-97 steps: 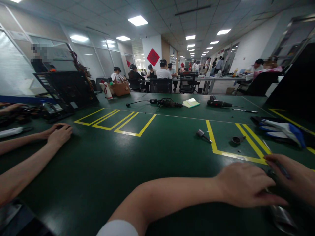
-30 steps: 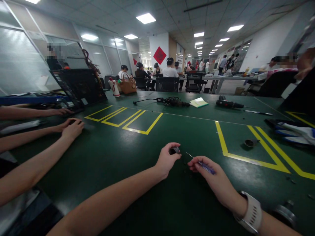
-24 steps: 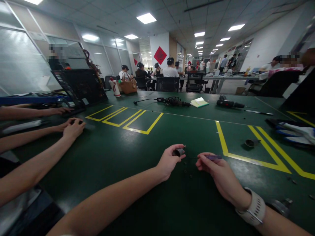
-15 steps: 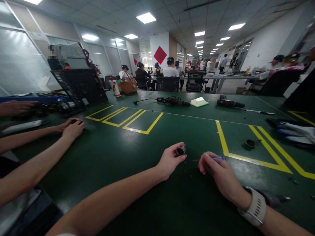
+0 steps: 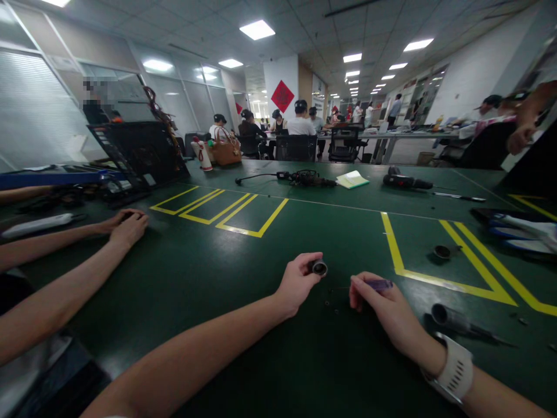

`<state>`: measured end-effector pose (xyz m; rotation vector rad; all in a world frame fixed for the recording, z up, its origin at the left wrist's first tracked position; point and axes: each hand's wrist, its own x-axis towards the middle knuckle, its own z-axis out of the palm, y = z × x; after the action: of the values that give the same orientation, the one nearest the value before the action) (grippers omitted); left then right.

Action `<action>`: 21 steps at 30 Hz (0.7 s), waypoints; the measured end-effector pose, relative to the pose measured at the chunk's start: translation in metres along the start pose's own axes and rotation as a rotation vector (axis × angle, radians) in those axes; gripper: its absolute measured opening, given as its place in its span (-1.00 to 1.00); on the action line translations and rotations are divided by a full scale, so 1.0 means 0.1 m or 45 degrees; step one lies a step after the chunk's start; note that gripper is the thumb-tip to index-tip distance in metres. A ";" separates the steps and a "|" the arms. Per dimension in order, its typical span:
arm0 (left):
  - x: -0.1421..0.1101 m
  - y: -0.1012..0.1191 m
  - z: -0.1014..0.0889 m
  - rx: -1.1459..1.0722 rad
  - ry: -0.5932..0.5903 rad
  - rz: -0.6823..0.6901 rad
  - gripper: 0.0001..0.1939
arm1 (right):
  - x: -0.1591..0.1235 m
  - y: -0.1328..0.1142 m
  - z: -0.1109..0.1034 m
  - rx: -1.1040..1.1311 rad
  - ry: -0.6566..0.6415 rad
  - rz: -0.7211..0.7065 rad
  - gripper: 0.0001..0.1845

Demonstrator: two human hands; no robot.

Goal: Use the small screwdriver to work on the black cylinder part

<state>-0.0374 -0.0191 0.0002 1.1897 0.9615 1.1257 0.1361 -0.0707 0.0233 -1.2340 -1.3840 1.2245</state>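
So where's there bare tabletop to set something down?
Widest: the green tabletop between your bare left hand, the co-worker's hands and three yellow tape outlines. Another runs from those to the large yellow tape outline. Crowded: right of your bare right hand, with a grey pointed metal cylinder and small dark bits.

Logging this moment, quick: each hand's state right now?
Left hand: closed around a dark grey, hollow, round metal part.
Right hand: closed on a slim, purple-handled tool with thin shaft.

Metal cylinder (image 5: 321, 268) in left hand (image 5: 296, 285), screwdriver (image 5: 380, 285) in right hand (image 5: 383, 305). Behind, on table (image 5: 209, 273): notepad (image 5: 352, 180) between cable bundle (image 5: 304, 179) and power drill (image 5: 407, 182); gloves (image 5: 522, 233) at right.
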 end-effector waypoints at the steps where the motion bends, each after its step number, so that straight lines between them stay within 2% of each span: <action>1: 0.00 0.01 0.00 -0.016 0.011 -0.012 -0.53 | 0.00 -0.02 -0.01 -0.034 -0.001 0.009 -0.55; 9: 0.00 0.04 0.02 -0.004 0.006 -0.068 -0.51 | -0.02 -0.04 -0.02 -0.159 0.003 -0.011 -0.55; 17: 0.00 0.04 0.00 -0.050 0.004 -0.079 -0.51 | -0.10 0.08 -0.01 -0.117 0.035 -0.223 -0.62; 21: -0.02 0.06 0.02 -0.080 0.009 -0.065 -0.53 | -0.09 0.05 0.01 -0.202 -0.064 -0.303 -0.71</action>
<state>-0.0366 -0.0213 0.0068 1.1051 0.9501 1.1123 0.1368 -0.0801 0.0181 -1.1130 -1.6401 1.0026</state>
